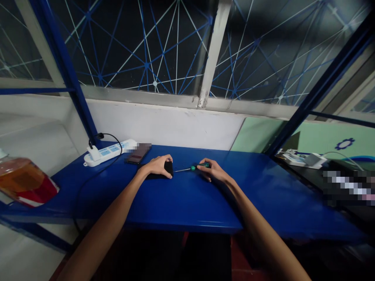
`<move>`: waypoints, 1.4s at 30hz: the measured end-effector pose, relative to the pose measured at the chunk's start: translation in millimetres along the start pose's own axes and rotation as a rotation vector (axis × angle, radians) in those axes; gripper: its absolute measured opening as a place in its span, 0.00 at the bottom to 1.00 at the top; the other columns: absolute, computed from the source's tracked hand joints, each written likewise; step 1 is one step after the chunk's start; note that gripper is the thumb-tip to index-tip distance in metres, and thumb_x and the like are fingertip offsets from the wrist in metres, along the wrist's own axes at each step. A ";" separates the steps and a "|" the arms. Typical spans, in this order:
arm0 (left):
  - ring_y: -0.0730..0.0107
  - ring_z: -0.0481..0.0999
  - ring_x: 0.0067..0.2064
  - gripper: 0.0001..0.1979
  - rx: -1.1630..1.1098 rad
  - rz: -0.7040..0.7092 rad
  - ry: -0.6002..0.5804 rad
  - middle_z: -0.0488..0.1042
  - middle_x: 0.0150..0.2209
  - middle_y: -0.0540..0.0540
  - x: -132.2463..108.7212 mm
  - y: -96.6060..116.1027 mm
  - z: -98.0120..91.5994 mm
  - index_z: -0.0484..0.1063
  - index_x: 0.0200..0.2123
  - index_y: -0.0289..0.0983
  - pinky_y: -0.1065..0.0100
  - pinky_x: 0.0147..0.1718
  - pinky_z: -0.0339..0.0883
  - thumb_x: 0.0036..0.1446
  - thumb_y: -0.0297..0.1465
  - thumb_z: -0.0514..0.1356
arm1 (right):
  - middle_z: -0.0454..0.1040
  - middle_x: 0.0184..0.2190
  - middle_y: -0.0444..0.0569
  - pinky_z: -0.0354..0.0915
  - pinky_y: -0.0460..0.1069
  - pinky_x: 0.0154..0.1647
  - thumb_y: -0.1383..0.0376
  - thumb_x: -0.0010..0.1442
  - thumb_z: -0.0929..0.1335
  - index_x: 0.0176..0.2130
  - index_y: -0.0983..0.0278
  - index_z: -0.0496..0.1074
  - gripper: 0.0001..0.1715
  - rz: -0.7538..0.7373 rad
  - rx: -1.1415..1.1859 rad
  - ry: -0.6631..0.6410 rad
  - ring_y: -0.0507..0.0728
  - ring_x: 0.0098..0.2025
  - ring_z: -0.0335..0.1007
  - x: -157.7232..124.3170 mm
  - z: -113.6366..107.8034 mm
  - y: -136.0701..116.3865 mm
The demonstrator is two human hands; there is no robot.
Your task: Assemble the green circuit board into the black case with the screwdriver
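Observation:
My left hand (158, 165) is curled over a small black object (168, 168) lying on the blue table (181, 199), pressing it down. My right hand (212, 171) pinches the green handle of a small screwdriver (190, 168). Its thin metal shaft points left, and the tip reaches the right edge of the black object. Both forearms stretch forward from the bottom of the view.
A white power strip (109, 151) with a plugged-in adapter and black cable lies at the back left, a dark phone (137, 153) beside it. An orange-and-red bottle (25, 181) sits at far left. White devices and cables (304, 159) rest on a dark surface at right.

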State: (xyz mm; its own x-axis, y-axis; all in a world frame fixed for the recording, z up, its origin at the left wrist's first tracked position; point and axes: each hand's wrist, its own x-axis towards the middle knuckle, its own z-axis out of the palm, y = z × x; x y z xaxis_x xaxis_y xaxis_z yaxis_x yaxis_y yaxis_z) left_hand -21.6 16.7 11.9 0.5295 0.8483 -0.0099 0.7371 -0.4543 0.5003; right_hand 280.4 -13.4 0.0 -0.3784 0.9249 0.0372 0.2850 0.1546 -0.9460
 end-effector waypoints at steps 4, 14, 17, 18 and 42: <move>0.47 0.70 0.55 0.35 0.001 -0.001 -0.014 0.71 0.52 0.40 -0.1 0.6 0.1 0.64 0.47 0.43 0.58 0.47 0.62 0.34 0.46 0.71 | 0.57 0.12 0.37 0.47 0.44 0.15 0.42 0.57 0.65 0.22 0.62 0.58 0.30 -0.006 -0.152 0.110 0.46 0.14 0.50 2.8 4.3 2.0; 0.48 0.72 0.51 0.36 0.009 -0.022 -0.006 0.72 0.51 0.42 0.1 2.0 0.3 0.64 0.46 0.43 0.60 0.43 0.62 0.33 0.46 0.71 | 0.61 0.12 0.36 0.50 0.45 0.15 0.47 0.54 0.70 0.32 0.61 0.62 0.23 -0.020 -0.048 0.056 0.48 0.13 0.52 2.5 2.4 -0.9; 0.48 0.72 0.50 0.37 0.014 -0.016 -0.011 0.72 0.51 0.42 -0.7 3.4 -0.4 0.64 0.47 0.43 0.61 0.41 0.63 0.33 0.47 0.71 | 0.60 0.14 0.39 0.49 0.45 0.18 0.44 0.56 0.67 0.23 0.64 0.63 0.28 -0.097 -0.238 0.188 0.47 0.17 0.53 7.3 3.4 -0.8; 0.47 0.72 0.51 0.37 0.017 -0.013 -0.018 0.71 0.51 0.42 -1.0 3.7 -0.7 0.64 0.48 0.43 0.61 0.41 0.63 0.34 0.47 0.70 | 0.59 0.15 0.39 0.48 0.45 0.19 0.44 0.57 0.66 0.22 0.64 0.63 0.29 -0.114 -0.269 0.202 0.47 0.18 0.52 8.4 4.1 -0.9; 0.46 0.69 0.54 0.37 0.002 -0.014 -0.050 0.70 0.53 0.40 2.8 -3.3 -0.1 0.63 0.47 0.43 0.59 0.44 0.61 0.34 0.48 0.71 | 0.59 0.14 0.35 0.48 0.45 0.15 0.45 0.52 0.70 0.34 0.61 0.63 0.24 0.022 -0.116 0.075 0.48 0.13 0.50 1.7 1.8 3.1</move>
State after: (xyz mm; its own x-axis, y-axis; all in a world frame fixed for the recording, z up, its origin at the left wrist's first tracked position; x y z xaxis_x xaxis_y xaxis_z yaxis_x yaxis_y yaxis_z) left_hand -22.6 20.6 10.3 0.5389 0.8402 -0.0600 0.7457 -0.4427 0.4980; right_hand 279.0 -12.0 -3.5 -0.3053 0.9512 0.0453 0.3943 0.1696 -0.9032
